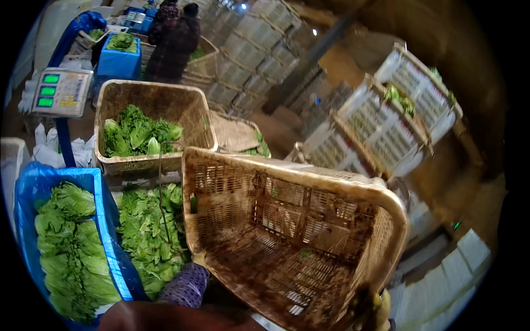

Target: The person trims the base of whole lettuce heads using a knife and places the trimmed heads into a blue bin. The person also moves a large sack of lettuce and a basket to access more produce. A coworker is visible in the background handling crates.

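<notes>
A large, dirty plastic crate (298,223), with slotted walls and only leaf scraps inside, is tilted in front of me. My left hand (199,259), below a purple patterned sleeve, grips its near left rim. At the crate's lower right rim is my right hand (383,308), gloved and partly dark, holding the edge. Left of the crate, loose lettuce leaves (151,236) lie in a heap. A blue-lined crate (97,207) at the far left holds packed heads of lettuce (74,248). Beyond the heap, another crate (153,89) has several lettuce heads (138,130) in it.
A scale display (62,93) stands on a blue post at the left. A person (176,45) in dark clothing is at the back. Stacked crates (385,124) rise at the right, with more stacks behind. A metal hook (161,194) stands over the leaf heap. Pale blocks (447,273) lie lower right.
</notes>
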The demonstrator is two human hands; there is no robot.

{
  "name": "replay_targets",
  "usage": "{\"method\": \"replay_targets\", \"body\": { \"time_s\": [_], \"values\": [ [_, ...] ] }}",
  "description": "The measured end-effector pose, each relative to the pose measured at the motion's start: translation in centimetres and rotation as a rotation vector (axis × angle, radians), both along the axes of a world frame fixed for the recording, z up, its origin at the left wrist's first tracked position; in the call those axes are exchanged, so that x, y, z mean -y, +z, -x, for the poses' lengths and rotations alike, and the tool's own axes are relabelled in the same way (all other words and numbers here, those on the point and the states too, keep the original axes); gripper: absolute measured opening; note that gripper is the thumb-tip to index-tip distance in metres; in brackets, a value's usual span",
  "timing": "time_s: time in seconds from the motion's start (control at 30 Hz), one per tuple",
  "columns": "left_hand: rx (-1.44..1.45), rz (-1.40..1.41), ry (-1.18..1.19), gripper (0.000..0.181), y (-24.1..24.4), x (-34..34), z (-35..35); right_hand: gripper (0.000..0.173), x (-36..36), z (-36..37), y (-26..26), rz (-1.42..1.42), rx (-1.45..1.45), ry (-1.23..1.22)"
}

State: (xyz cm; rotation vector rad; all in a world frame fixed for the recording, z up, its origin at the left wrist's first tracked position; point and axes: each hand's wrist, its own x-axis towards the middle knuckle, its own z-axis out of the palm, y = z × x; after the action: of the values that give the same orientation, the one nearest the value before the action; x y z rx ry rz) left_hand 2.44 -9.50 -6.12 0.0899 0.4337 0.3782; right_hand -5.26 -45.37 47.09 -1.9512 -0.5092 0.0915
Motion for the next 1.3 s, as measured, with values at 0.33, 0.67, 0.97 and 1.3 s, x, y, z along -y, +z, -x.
{"method": "replay_targets", "body": {
  "time_s": [0.33, 0.67, 0.97, 1.3],
  "values": [
    [0.437, 0.755, -0.487, 0.038, 7.4, 6.0, 4.4, 0.059, 6.4, 2.2, 1.5, -0.540, 0.136, -0.313],
    [-0.079, -0.334, -0.881, 0.044, 12.4, -0.7, 5.1, 0.044, 2.0, 26.4, 3.6, -0.454, 0.704, -1.234],
    [-0.149, -0.412, -1.556, 0.041, 12.4, 16.7, 10.5, 0.038, 7.2, 39.0, 7.2, 0.481, 0.246, -1.887],
    [-0.217, -0.481, -1.690, 0.039, 9.7, 32.5, 9.0, 0.044, 20.9, 41.9, 2.0, 0.234, 0.173, -2.105]
  ]
}}
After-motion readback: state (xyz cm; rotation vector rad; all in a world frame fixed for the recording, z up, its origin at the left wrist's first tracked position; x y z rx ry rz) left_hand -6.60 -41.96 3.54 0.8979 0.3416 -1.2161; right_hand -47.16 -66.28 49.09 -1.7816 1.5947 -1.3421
